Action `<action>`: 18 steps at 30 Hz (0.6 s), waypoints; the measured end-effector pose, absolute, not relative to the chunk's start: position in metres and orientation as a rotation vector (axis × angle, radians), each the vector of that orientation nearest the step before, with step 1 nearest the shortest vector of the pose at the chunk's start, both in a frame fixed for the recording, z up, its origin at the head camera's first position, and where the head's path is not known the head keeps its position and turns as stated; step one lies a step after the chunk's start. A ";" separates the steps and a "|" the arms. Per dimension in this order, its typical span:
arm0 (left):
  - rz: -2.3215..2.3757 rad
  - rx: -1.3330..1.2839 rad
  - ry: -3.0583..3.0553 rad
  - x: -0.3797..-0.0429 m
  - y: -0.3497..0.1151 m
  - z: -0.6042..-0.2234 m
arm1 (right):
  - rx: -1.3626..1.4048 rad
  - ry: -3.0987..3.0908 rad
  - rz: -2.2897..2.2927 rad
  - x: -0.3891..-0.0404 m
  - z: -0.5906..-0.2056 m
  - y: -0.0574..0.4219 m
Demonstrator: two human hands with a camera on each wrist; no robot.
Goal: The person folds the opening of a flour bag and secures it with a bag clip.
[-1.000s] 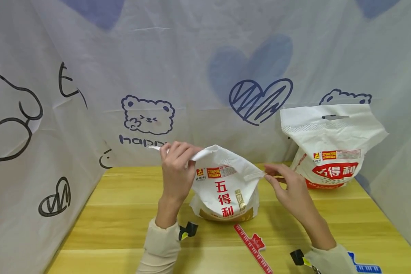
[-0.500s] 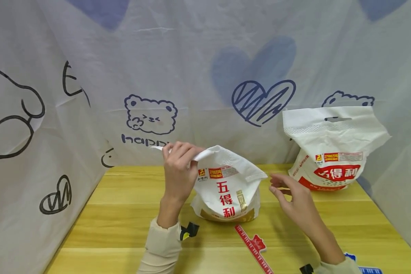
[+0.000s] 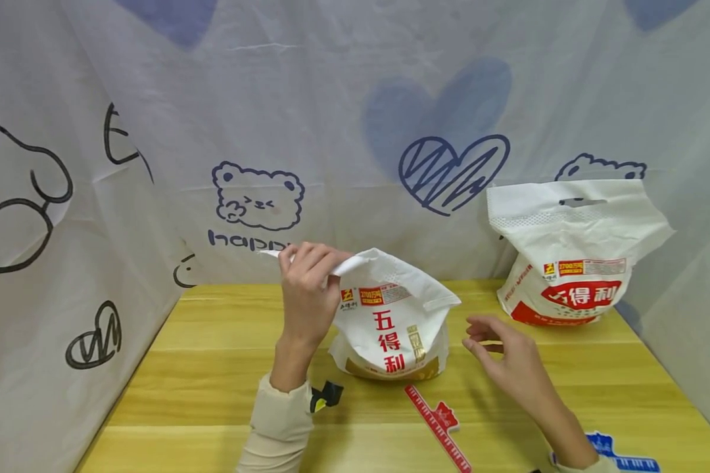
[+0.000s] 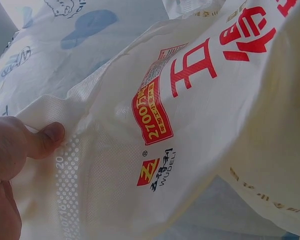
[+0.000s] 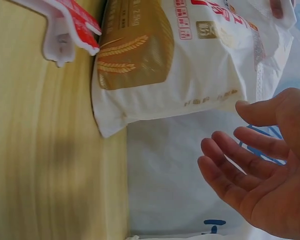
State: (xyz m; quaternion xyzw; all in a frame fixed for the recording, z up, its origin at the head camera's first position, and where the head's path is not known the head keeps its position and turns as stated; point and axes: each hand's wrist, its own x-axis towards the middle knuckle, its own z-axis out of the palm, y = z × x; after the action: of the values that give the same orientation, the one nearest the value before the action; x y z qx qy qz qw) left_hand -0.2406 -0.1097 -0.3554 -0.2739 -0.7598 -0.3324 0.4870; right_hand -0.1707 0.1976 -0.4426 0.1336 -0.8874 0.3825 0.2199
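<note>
A white flour bag (image 3: 399,328) with red lettering stands on the table, its top leaning and folded over. My left hand (image 3: 309,289) grips the bag's top edge at its left end; in the left wrist view the thumb (image 4: 52,137) presses on the white strip there. To the right of the bag, my right hand (image 3: 509,355) hangs apart from it with nothing in it. From the right wrist, that hand (image 5: 270,170) shows loosely bent, spread fingers. A red clip (image 3: 440,427) patterned like piano keys lies on the table in front of the bag.
A second white flour bag (image 3: 580,263), with a handle slot at its top, stands at the back right. At the front right, a blue piano-key clip (image 3: 627,458) lies partly behind the right forearm. Printed cloth (image 3: 331,118) closes off the back and sides of the wooden table (image 3: 201,368).
My right hand has let go of the flour bag's right top corner and drawn slightly down and away from it. My left hand keeps its grip on the top edge.
</note>
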 end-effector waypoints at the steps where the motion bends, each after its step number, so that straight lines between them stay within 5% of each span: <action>1: -0.809 -0.667 -1.846 -0.240 -0.110 -0.355 | 0.365 -2.465 1.060 -0.170 -0.444 0.198; 18: -0.814 -0.669 -1.827 -0.240 -0.109 -0.356 | 0.389 -2.584 1.113 -0.156 -0.459 0.195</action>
State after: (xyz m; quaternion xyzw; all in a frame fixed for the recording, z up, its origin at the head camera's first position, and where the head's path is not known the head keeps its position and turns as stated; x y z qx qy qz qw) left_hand -0.2404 -0.1093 -0.3560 -0.2757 -0.7535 -0.3355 0.4936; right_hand -0.1556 0.1945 -0.4595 0.1355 -0.8994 0.3875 0.1502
